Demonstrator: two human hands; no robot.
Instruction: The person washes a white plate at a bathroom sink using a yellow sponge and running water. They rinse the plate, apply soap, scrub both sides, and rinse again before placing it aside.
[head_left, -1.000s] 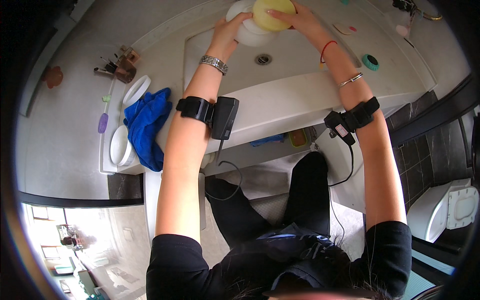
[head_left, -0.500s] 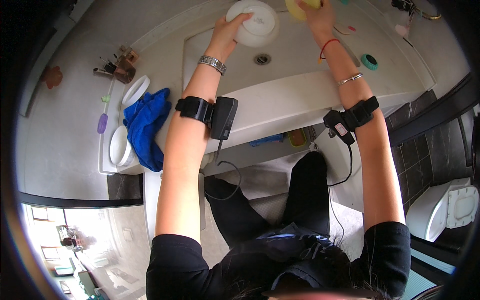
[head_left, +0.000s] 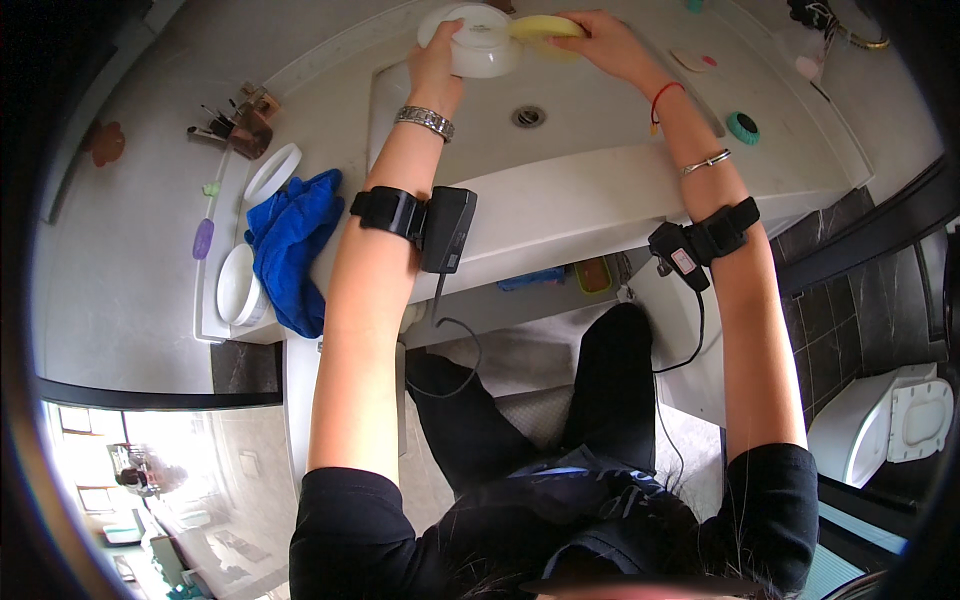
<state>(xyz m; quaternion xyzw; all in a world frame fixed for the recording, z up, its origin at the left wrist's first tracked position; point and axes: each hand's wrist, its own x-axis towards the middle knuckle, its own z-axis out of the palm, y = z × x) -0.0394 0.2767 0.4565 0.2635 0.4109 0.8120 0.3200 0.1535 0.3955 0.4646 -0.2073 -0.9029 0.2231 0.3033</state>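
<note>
At the top of the view, my left hand (head_left: 436, 75) grips a white bowl (head_left: 488, 45), its thumb over the underside and the fingers mostly hidden behind it. The bowl's base faces me, tilted. From the right, my right hand (head_left: 610, 45) pinches a round, flat yellow pad (head_left: 545, 27), which looks like a sponge. Its left edge meets the bowl's right rim. Both are over the sink basin (head_left: 610, 120), beyond the metal drain (head_left: 528, 117).
Left of the basin, a blue towel (head_left: 298, 240) lies beside two white dishes (head_left: 240, 285). Behind them stands a brown holder (head_left: 250, 135) with brushes. A round teal-and-black object (head_left: 743, 126) sits on the right ledge. The sink's front edge (head_left: 560, 185) runs under my forearms.
My right hand has come left with the yellow pad, bringing it against the bowl's rim. The bowl has shifted slightly left and tilted more.
</note>
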